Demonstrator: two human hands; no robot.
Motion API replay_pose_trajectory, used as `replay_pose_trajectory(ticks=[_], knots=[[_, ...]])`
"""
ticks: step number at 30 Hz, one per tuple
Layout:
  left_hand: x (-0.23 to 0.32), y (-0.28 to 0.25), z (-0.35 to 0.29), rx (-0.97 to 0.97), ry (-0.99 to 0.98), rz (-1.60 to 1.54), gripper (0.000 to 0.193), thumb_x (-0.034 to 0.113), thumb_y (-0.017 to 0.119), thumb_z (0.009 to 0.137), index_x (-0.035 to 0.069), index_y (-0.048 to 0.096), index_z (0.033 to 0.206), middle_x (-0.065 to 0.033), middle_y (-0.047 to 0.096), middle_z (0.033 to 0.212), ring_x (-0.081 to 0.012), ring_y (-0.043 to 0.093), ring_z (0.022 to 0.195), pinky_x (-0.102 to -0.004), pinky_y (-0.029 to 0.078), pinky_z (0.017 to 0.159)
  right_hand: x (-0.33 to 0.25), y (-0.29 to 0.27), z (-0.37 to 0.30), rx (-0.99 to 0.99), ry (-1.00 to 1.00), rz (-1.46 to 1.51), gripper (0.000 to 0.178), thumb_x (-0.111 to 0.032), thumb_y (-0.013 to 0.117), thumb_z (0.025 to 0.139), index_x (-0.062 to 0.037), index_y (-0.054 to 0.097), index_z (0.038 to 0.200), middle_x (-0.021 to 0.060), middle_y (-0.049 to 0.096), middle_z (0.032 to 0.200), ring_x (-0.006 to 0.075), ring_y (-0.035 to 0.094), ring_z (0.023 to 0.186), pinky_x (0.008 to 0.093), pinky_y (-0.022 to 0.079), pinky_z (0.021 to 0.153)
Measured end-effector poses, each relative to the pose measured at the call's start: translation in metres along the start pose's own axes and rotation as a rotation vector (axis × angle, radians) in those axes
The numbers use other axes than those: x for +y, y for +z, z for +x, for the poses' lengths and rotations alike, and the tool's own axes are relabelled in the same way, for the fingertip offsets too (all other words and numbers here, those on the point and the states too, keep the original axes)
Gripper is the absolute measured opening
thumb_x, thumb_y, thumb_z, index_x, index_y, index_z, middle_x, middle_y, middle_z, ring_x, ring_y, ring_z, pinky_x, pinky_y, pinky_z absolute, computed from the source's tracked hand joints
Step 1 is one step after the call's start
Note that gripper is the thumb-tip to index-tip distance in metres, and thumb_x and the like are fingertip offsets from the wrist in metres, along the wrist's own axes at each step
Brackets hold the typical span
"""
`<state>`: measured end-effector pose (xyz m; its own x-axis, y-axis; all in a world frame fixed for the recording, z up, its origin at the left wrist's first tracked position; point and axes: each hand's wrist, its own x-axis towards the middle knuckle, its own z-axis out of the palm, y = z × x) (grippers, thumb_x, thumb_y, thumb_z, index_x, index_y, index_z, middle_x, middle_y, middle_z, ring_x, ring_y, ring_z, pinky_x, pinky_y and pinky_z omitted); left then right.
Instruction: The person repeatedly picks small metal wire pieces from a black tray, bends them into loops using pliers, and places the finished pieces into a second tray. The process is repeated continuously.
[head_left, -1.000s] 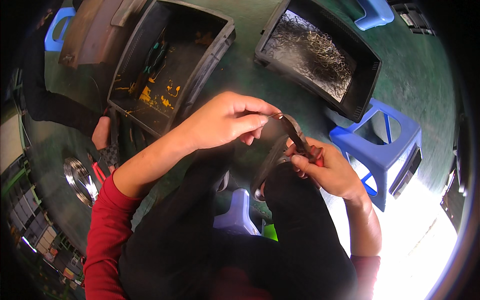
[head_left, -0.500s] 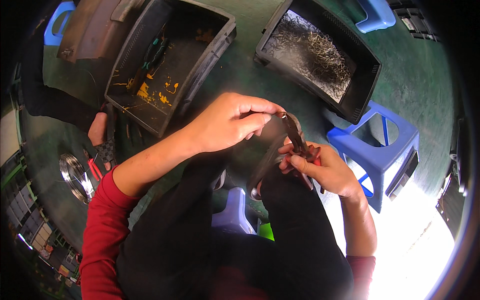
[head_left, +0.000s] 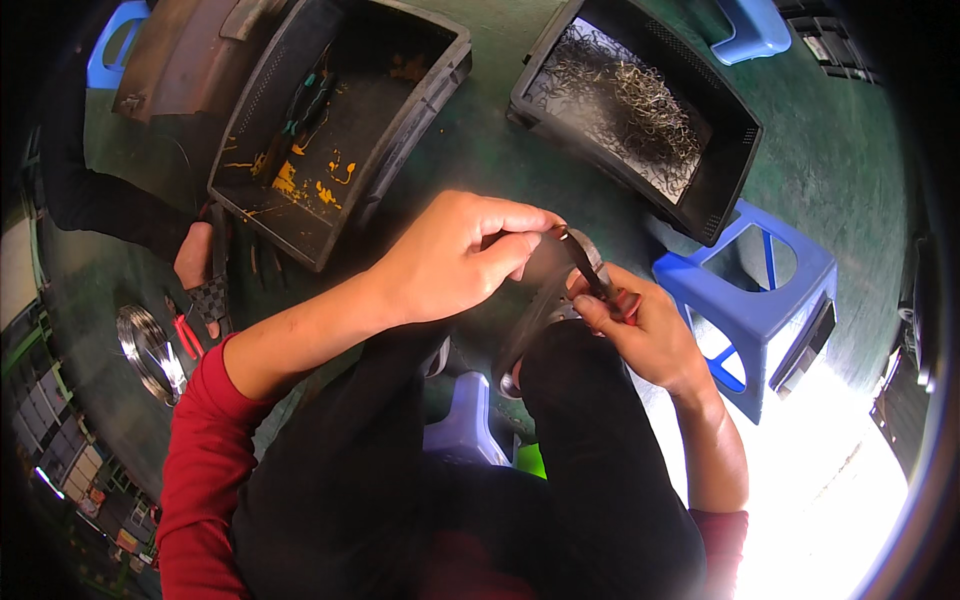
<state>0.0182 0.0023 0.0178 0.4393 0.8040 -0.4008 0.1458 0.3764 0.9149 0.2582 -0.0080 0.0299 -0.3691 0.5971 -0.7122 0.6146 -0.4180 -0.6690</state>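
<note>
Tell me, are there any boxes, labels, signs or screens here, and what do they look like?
No labels, signs or screens that I can make out. Just boxes:
Black crate: upper left on the green floor, rectangular, yellow and orange bits inside.
Black bin: upper right, rectangular, holding a tangle of thin silvery wire pieces.

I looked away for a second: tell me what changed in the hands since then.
Little changed. The left hand and right hand stay clamped on the dark round part over the knees, the right still with red-handled pliers. Crates and blue stool unmoved.
</note>
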Motion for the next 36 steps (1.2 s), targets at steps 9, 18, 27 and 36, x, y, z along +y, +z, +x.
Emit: replay_pose_trajectory(ticks=[9, 18, 27, 36], knots=[[0.005, 0.009, -0.006, 0.096, -0.039, -0.012, 0.028, 0.007, 0.050, 0.096, -0.004, 0.065, 0.118, -0.0020, 0.058, 0.068, -0.0058, 0.051, 0.061, -0.0218, 0.041, 0.056, -0.014, 0.001, 0.000, 0.092, -0.050, -0.130, 0.019, -0.019, 0.068, 0.090, -0.0043, 0.062, 0.101, 0.0141, 0.064, 0.072, 0.0246, 0.060, 0.063, 0.0360, 0.047, 0.065], [0.004, 0.017, -0.007, 0.123, -0.055, -0.072, 0.027, 0.008, 0.050, 0.098, -0.003, 0.064, 0.119, -0.0015, 0.057, 0.070, -0.0057, 0.050, 0.062, -0.0216, 0.041, 0.057, -0.006, 0.011, 0.003, 0.212, -0.132, -0.121, 0.014, -0.011, 0.064, 0.093, 0.0003, 0.060, 0.098, 0.0079, 0.066, 0.080, 0.0098, 0.057, 0.073, 0.0268, 0.048, 0.071], [-0.011, 0.006, 0.007, 0.141, -0.093, -0.143, 0.026, 0.014, 0.056, 0.098, -0.001, 0.065, 0.117, -0.0088, 0.069, 0.092, -0.0134, 0.067, 0.081, -0.0242, 0.051, 0.067, 0.008, -0.002, 0.006, -0.021, -0.014, 0.084, 0.025, -0.023, 0.062, 0.097, -0.0016, 0.063, 0.109, -0.0004, 0.059, 0.077, 0.0046, 0.047, 0.062, 0.0215, 0.037, 0.056], [-0.010, -0.005, 0.006, 0.169, -0.363, -0.590, 0.033, 0.023, 0.063, 0.094, 0.001, 0.065, 0.119, -0.0143, 0.069, 0.111, -0.0262, 0.070, 0.097, -0.0350, 0.056, 0.083, 0.015, -0.002, 0.006, 0.030, 0.003, 0.017, 0.027, -0.025, 0.062, 0.097, -0.0012, 0.064, 0.110, -0.0043, 0.054, 0.076, 0.0026, 0.041, 0.058, 0.0216, 0.031, 0.052]])
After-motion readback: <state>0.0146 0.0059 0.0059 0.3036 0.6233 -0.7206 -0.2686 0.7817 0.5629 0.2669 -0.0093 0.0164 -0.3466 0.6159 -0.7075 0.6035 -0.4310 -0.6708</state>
